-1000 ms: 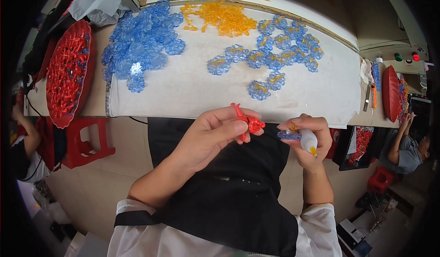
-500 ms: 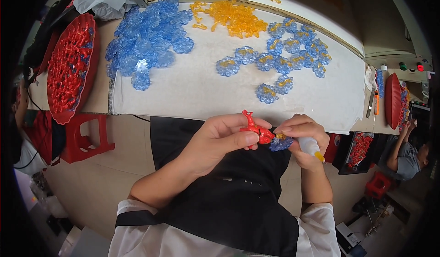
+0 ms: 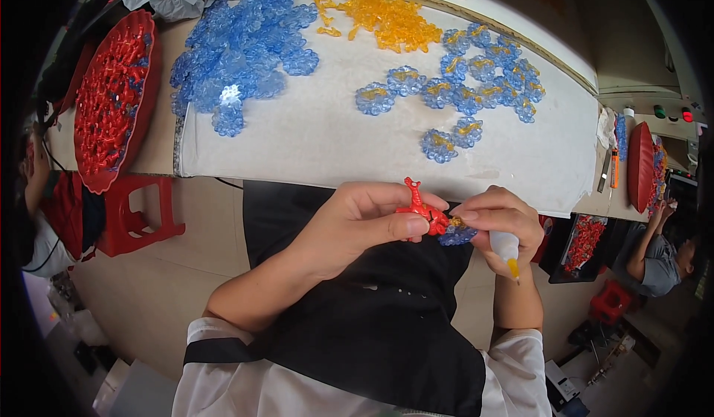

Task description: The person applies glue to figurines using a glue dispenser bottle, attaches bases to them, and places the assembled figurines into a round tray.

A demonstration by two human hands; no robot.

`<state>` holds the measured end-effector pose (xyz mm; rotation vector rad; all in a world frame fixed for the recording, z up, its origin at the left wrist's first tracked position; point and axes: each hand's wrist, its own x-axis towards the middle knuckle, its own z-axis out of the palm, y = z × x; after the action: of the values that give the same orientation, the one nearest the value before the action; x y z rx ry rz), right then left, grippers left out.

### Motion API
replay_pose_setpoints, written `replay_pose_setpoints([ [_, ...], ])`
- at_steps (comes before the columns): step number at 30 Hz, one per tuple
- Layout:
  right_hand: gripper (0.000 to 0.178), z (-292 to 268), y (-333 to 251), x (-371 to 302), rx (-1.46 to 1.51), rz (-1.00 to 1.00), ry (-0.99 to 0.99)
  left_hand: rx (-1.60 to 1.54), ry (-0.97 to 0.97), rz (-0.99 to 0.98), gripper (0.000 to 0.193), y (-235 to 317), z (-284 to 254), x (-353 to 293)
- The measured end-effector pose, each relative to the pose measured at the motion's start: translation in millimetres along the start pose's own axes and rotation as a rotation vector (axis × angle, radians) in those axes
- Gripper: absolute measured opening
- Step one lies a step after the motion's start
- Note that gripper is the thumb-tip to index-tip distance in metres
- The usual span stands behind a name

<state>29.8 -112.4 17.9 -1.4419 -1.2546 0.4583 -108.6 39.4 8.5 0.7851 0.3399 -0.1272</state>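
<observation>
Nearest, at 6 o'clock, is a black apron (image 3: 372,328). Above it the left hand (image 3: 335,231) has its fingers pinched on a red figure (image 3: 433,217). At its 4 o'clock, the right hand's (image 3: 513,227) fingers grip a blue flower piece (image 3: 457,236), so close that contact cannot be told, plus a white bottle (image 3: 505,245), tip toward 5 o'clock. Beyond, on the worktop (image 3: 320,142): flowers bearing yellow pieces (image 3: 439,148) at 12 to 1, a blue heap (image 3: 238,53) at 10 to 11, and a yellow heap (image 3: 390,19) near 12.
</observation>
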Motion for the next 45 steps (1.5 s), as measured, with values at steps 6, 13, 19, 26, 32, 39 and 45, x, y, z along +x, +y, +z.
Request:
replay_pose_setpoints([
  [6, 0.025, -5, -2, 5, -0.112, -0.076, -0.087, -0.051, 0.007, -0.036, 0.024, 1, -1, 1],
  [13, 0.024, -8, -9, 15, -0.143, -0.065, -0.198, -0.046, 0.003, -0.062, 0.026, 3, -2, 2],
  [19, 0.025, -9, -13, 19, -0.189, -0.052, -0.275, 0.011, -0.009, -0.088, 0.025, 5, -5, 5],
  [26, 0.024, -11, -15, 22, -0.222, -0.029, -0.372, 0.041, -0.016, -0.161, 0.024, 5, -8, 8],
  [32, 0.028, -14, -19, 22, -0.252, -0.016, -0.467, 0.035, -0.034, -0.195, 0.025, 0, -9, 11],
  [39, 0.024, -15, -19, 22, -0.308, -0.035, -0.530, 0.013, -0.007, -0.236, 0.024, -7, -6, 10],
  [45, 0.029, -9, -17, 13, -0.331, -0.023, -0.403, -0.021, -0.066, -0.223, 0.030, -4, -7, 7],
])
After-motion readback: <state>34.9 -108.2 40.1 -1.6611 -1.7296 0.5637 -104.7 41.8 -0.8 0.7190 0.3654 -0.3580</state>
